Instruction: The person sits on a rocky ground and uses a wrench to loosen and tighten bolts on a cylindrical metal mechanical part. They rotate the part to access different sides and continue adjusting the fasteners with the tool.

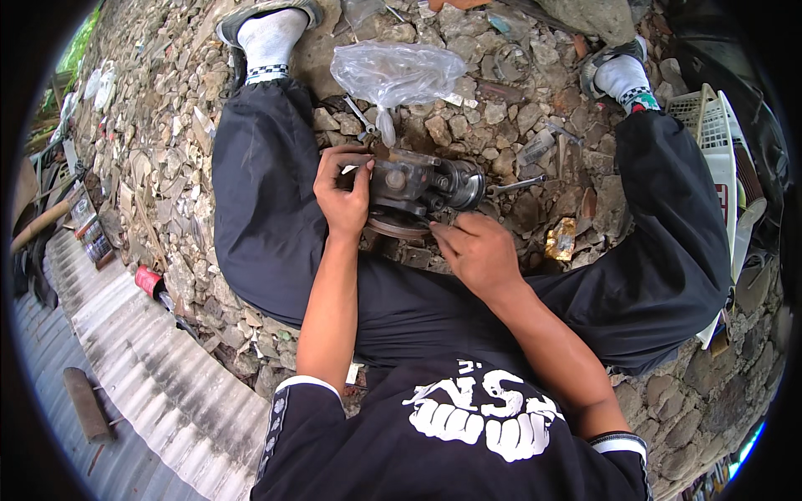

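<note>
Between my legs sits a dark, greasy metal machine part, with a round cylinder end on its right and a flat disc on the side nearest me. My left hand is closed against its left side, fingers bent over the edge and thumb on the near face. At the disc's right rim, the thumb and fingers of my right hand are pinched together. The exact contact under those fingertips is partly hidden. A wrench lies just right of the part, and another wrench lies beyond it.
Rough stones cover the ground. Beyond the part lies a clear plastic bag; a crumpled gold wrapper is near my right knee. White plastic crates stand at right. Corrugated sheeting and a hammer are at left.
</note>
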Motion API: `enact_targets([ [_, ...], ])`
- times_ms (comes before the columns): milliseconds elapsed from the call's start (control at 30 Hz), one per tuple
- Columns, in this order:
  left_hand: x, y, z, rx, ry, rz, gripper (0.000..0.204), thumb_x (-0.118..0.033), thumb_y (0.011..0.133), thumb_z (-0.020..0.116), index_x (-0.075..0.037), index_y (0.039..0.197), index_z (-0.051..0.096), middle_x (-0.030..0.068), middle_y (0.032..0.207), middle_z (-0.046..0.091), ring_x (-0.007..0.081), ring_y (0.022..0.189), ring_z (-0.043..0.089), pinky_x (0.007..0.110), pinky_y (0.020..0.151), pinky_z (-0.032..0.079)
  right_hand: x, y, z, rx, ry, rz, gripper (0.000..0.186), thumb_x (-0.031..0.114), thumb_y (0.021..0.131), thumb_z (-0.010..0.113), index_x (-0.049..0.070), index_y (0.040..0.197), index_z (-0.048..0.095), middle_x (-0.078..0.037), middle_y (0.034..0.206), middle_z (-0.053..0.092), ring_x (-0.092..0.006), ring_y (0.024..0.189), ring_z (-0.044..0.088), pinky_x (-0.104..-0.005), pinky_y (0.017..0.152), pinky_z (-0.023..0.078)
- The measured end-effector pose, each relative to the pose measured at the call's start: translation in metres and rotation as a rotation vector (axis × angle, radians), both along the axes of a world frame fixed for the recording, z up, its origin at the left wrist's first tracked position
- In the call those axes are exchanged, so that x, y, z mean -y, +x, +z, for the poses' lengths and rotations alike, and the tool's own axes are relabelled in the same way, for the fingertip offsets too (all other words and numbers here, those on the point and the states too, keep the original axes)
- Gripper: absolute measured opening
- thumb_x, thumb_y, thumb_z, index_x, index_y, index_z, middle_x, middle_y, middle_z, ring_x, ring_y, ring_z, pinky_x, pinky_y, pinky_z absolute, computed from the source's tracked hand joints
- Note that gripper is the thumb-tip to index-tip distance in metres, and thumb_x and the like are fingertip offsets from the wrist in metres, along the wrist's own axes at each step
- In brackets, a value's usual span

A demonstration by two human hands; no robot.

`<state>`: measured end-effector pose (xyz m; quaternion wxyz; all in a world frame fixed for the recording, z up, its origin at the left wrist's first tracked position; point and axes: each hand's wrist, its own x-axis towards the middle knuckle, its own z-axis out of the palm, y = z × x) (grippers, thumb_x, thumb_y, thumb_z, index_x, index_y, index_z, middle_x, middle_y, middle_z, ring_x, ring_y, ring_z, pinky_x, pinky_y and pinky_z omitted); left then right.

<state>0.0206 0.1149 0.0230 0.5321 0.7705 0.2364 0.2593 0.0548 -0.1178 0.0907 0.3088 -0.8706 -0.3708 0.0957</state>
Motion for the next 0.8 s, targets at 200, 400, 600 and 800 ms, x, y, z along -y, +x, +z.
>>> enact_targets([
  [200,-0.002,-0.002,-0.008,0.009,-0.011,0.035,0.006,0.005,0.082,0.072,0.001,0.087,0.070,0.0143,0.099,0.071,0.0268,0.092,0.068,0.035,0.085,0.052,0.026,0.015,-0.026,-0.225,-0.499,-0.102,0.017,0.021,0.091,0.065,0.013,0.093,0.079,-0.008,0.088,0.072,-0.0329,0.087,0.073,-0.0458,0.073,0.056],
  [400,0.000,0.000,-0.003,0.039,0.043,-0.002,0.007,0.005,0.082,0.073,0.001,0.088,0.071,0.0141,0.099,0.071,0.0273,0.093,0.068,0.035,0.086,0.052,0.024,0.013,-0.044,-0.283,-0.478,-0.041,0.032,0.004,0.084,0.060,0.010,0.110,0.078,-0.012,0.100,0.074,-0.0363,0.093,0.071,-0.0473,0.081,0.057],
  [600,-0.002,-0.001,-0.003,0.000,0.025,0.005,0.009,0.005,0.081,0.072,0.001,0.088,0.071,0.0140,0.100,0.072,0.0275,0.094,0.068,0.035,0.086,0.052,0.029,0.014,-0.023,-0.152,-0.398,0.091,0.045,0.003,0.086,0.058,0.013,0.126,0.075,-0.007,0.101,0.073,-0.0299,0.103,0.065,-0.0399,0.094,0.054],
  [800,0.001,-0.002,0.000,0.023,0.044,-0.005,0.010,0.006,0.080,0.073,0.000,0.088,0.071,0.0137,0.100,0.072,0.0278,0.094,0.069,0.036,0.085,0.053,0.020,0.019,0.003,-0.137,-0.442,0.085,0.044,0.002,0.086,0.057,0.013,0.125,0.075,-0.008,0.100,0.073,-0.0299,0.104,0.064,-0.0414,0.096,0.052],
])
